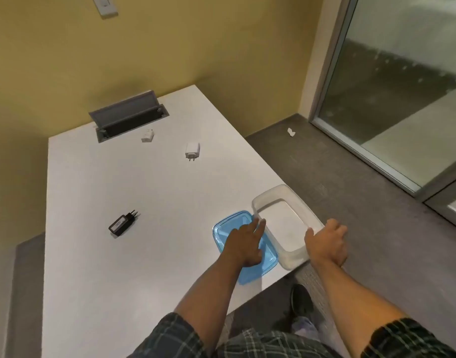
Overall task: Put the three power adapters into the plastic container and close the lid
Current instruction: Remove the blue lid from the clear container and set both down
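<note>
White tabletop (118,267), near right corner: clear container (296,251), empty, lid off, long axis running away from body. Blue lid (229,226) flat just left of it. Right hand (326,242) wrapped on container's near right rim; left hand (243,244) spread flat over lid, fingertips touching container wall. Black adapter (122,223) well left of left hand, nearest; prongs up-right; white label, unreadable. White adapter (192,150) and small adapter (147,135) far ahead, near cable hatch (129,115). Probably left hand for black one.
</note>
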`<state>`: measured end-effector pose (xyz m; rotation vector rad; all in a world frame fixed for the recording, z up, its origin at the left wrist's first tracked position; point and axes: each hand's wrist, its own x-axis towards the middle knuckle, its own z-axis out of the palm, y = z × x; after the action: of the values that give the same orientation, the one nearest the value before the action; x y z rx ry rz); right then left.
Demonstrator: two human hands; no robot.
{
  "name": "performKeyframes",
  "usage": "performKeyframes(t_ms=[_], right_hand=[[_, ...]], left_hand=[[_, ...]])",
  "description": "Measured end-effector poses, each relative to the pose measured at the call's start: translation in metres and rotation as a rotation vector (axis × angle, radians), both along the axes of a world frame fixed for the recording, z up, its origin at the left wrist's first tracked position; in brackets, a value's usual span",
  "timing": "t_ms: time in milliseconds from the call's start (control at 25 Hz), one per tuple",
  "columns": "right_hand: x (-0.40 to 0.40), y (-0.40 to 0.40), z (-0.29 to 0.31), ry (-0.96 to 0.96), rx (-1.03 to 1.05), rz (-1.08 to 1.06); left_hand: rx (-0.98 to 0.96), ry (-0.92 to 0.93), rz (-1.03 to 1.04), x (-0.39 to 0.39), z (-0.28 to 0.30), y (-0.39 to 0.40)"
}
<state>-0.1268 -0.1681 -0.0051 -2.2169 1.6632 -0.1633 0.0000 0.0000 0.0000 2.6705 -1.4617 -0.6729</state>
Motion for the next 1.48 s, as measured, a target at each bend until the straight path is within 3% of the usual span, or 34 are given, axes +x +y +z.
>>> performKeyframes(t_ms=[200,560,880,1120,1280,1480], right_hand=[[-0.008,-0.002,-0.013,-0.027,0.142,-0.066],[0.001,-0.007,-0.017,-0.173,0.278,-0.154],[0.007,-0.011,-0.007,-0.316,0.257,-0.187],[0.023,-0.009,0.006,-0.459,0.219,0.030],[0.047,0.010,0.016,-0.539,0.292,0.199],[0.085,0.036,0.024,-0.474,0.355,0.470]], left_hand=[[0.117,0.070,-0.003,-0.006,-0.005,-0.006],[0.091,0.100,0.022,-0.003,-0.002,-0.008],[0.003,0.114,0.088,0.011,0.015,-0.013],[-0.376,-0.154,0.330,0.037,0.053,-0.005],[-0.312,-0.178,0.538,0.058,0.069,0.015],[-0.258,-0.210,0.753,0.077,0.061,0.083]])
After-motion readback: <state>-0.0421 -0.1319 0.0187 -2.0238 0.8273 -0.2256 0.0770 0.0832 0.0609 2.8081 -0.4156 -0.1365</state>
